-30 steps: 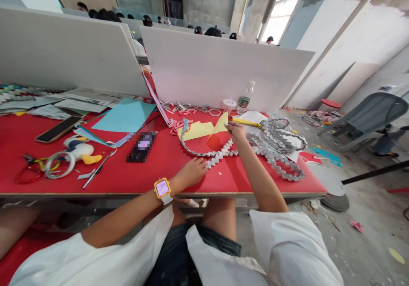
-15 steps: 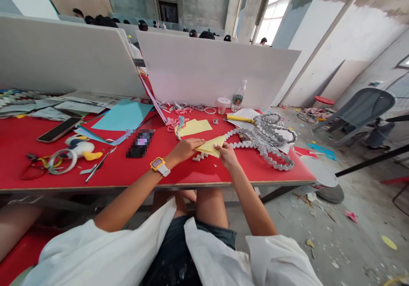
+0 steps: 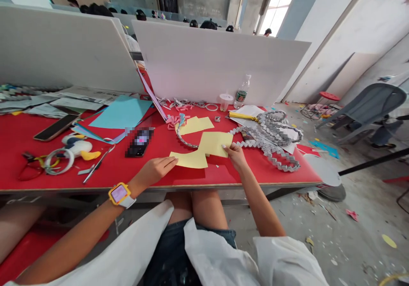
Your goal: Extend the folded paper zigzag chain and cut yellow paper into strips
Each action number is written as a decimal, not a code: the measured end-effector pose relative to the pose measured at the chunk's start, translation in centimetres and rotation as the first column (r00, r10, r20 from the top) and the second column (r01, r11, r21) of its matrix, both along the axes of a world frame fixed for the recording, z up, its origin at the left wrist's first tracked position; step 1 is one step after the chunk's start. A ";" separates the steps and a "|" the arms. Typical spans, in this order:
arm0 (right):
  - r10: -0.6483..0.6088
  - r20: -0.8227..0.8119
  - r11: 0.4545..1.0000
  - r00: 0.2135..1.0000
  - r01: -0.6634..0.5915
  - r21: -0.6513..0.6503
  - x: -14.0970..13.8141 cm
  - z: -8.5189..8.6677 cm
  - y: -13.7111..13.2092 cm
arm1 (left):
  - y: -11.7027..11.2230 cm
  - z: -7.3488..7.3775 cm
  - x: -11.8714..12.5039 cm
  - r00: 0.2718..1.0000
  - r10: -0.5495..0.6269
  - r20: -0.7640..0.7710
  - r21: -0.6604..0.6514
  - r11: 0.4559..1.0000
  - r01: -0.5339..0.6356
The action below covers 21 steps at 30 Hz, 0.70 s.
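While both hands are up over the front edge of the red desk [image 3: 228,176], the L hand [image 3: 154,170] is narrow, fingers closed on the outer end of the L yellow piece [image 3: 190,160], thumb hard to see. R hand [image 3: 235,155] has the R yellow piece [image 3: 217,143] pinched at its lower R corner, thumb on top. Pieces meet/overlap btwn the hands, nr the front edge's middle; can't tell if they're joined. Another yellow sheet [image 3: 196,125] lies flat farther back, pink folded bits [image 3: 174,122] just beside its L end. Thin braided cord [image 3: 182,141] curves down from there twd the held paper. Grey zigzag chain [image 3: 283,167] is heaped twd the desk's R edge, incl. a loop nr the front R corner. Nr the back edge: lidded cup [image 3: 226,103] & bottle [image 3: 241,95], side by side before the upright white board [image 3: 220,64]. L of the hands, a pixelated dark device [image 3: 140,143]; blue sheet [image 3: 121,111] behind it, twd the back edge. Yellow-cased watch [image 3: 119,193] on L wrist.
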State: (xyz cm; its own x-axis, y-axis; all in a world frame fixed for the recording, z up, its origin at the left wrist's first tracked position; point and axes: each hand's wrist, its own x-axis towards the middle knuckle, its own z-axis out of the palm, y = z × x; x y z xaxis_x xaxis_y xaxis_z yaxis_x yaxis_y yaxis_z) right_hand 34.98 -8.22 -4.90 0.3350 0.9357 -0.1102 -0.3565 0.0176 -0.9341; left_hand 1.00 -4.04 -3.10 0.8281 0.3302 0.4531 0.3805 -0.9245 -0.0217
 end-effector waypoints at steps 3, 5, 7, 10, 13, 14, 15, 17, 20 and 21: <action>-0.081 0.011 0.997 0.997 0.080 0.022 0.8 1.2 4.9 | -0.3 -1.0 -0.9 1.000 0.016 -0.010 0.026 1.000 -0.016; -0.112 0.017 0.993 0.994 0.111 0.036 1.1 2.2 7.5 | -0.4 -1.6 -1.6 0.999 0.033 -0.030 0.070 0.997 -0.031; -0.126 0.027 0.990 0.992 0.125 0.062 1.5 3.0 8.7 | -0.5 -2.1 -2.7 0.996 0.087 -0.024 0.118 0.989 -0.084; -0.091 0.064 0.990 0.994 0.084 0.111 1.9 3.4 6.9 | -0.6 -2.0 -4.9 0.959 0.260 0.116 0.147 0.950 -0.276; 0.017 0.139 0.994 0.990 -0.031 0.100 1.8 2.9 2.5 | -0.6 -0.6 -6.3 0.803 0.492 0.336 0.165 0.809 -0.565; 0.068 0.171 0.993 0.983 -0.083 0.081 1.6 2.6 1.0 | -0.4 0.1 -6.2 0.766 0.528 0.366 0.175 0.769 -0.614; 0.121 0.203 0.989 0.972 -0.136 0.061 1.2 2.3 -0.3 | 0.1 0.8 -5.8 0.769 0.541 0.341 0.177 0.766 -0.617; 0.208 0.265 0.974 0.942 -0.224 0.034 -0.1 1.9 -2.4 | 1.9 2.1 -3.8 0.801 0.501 0.328 0.189 0.796 -0.575; 0.338 0.469 0.904 0.816 -0.420 0.079 -2.8 1.4 -3.8 | 6.3 2.8 1.7 0.924 0.360 0.132 -0.004 0.932 -0.362; 0.354 0.560 0.866 0.749 -0.489 0.107 -3.7 1.2 -4.0 | 7.8 2.6 3.8 0.950 0.304 0.069 -0.101 0.950 -0.297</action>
